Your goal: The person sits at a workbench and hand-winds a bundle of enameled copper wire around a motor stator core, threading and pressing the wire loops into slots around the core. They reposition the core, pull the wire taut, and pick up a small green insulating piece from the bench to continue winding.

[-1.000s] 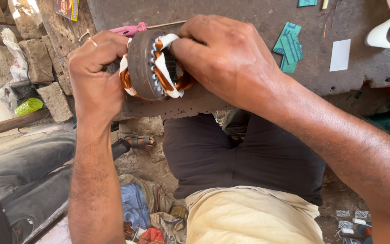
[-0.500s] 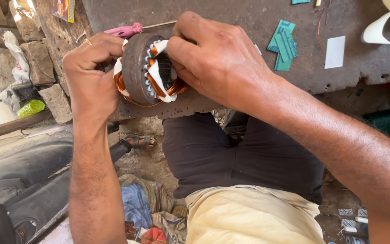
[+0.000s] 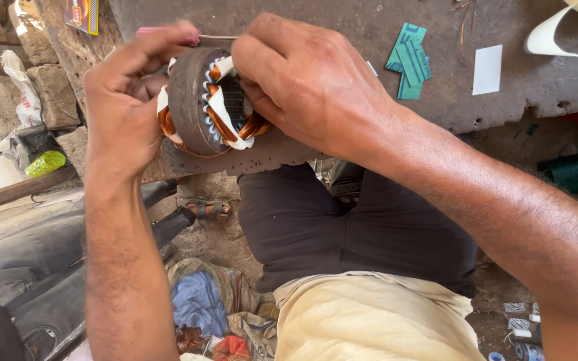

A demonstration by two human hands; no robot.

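The motor stator (image 3: 202,100) has tilted further up since the earlier frame, its bore now facing more toward the camera. Teal paper strips (image 3: 409,60) and a white slip (image 3: 488,69) lie on the counter (image 3: 342,27) at 3 o'clock of it. The left hand (image 3: 125,107) grips its outer shell; the right hand (image 3: 309,83) pinches the copper windings (image 3: 252,127) at its rim.

— What carries everything?
— A rough grey bench (image 3: 382,27), its near edge worn and chipped.
— What lies on it?
— Teal card strips (image 3: 409,61) overlapping near the middle, a white paper rectangle (image 3: 488,69) just right of them, a curled white sheet (image 3: 556,33) at the far right corner, and a pink-handled tool (image 3: 162,31) at the left, partly hidden.
— Anything else?
— Thin copper wire bits (image 3: 463,27) near the strips.
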